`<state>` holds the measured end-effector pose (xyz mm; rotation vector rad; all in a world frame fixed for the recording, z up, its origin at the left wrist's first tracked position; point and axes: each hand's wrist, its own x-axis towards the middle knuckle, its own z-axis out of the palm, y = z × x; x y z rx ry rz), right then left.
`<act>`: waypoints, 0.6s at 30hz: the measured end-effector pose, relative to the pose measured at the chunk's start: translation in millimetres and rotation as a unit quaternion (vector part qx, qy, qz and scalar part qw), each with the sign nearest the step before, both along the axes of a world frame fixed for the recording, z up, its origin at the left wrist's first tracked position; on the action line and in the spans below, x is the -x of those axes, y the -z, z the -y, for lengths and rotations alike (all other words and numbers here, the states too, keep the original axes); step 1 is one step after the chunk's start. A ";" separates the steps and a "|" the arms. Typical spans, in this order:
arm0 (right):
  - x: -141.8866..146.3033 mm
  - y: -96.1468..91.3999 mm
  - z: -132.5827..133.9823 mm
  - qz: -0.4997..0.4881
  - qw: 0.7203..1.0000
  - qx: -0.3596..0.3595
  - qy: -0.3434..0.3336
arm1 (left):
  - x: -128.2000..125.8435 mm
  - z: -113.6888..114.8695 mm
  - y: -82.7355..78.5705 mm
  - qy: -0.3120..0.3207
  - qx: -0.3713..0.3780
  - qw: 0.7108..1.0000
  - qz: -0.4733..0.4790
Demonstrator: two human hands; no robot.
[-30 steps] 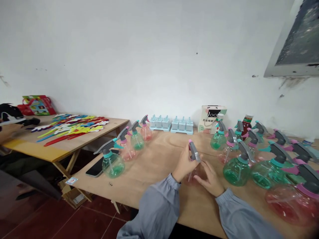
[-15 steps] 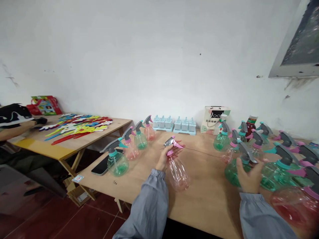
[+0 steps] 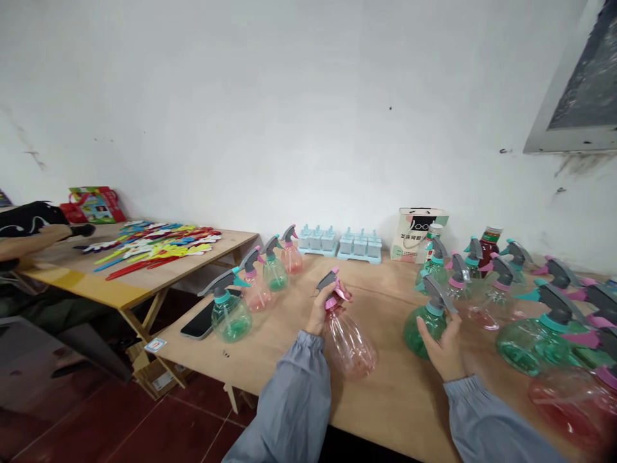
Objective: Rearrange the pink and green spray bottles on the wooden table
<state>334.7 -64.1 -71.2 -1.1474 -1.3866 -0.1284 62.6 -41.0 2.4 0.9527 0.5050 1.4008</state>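
Observation:
My left hand (image 3: 318, 312) is closed round the neck and trigger of a clear pink spray bottle (image 3: 351, 347) with a grey and pink head; the bottle leans, its base toward the lower right. On the right, my right hand (image 3: 444, 346) grips a green spray bottle (image 3: 415, 329) with a grey and teal head, thumb against its side. Whether this bottle touches the table cannot be made out. Close beyond it stand more bottles, among them a pink spray bottle (image 3: 491, 307) and a larger green spray bottle (image 3: 533, 342).
Several spray bottles, one a green bottle (image 3: 231, 321), line the table's left side beside a phone (image 3: 198, 321). Pale blue ice-pop moulds (image 3: 360, 245) and a paper bag (image 3: 409, 238) stand by the wall. Another person's hand (image 3: 55, 233) is over the left table's colourful pieces (image 3: 159, 247).
The green spray bottle in my right hand has moved left, away from the cluster. My left fingers have closed further round the pink bottle's trigger. The view has shifted slightly.

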 end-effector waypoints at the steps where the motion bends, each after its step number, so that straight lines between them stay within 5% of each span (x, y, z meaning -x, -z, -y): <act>1: -0.3 0.6 -0.4 0.000 1.000 0.001 0.000 | -1.5 1.3 -0.8 0.008 -0.003 1.000 -0.007; 18: -3.6 3.2 -4.1 -0.008 1.000 0.010 -0.015 | -3.2 3.5 -2.0 -0.020 0.023 0.999 -0.022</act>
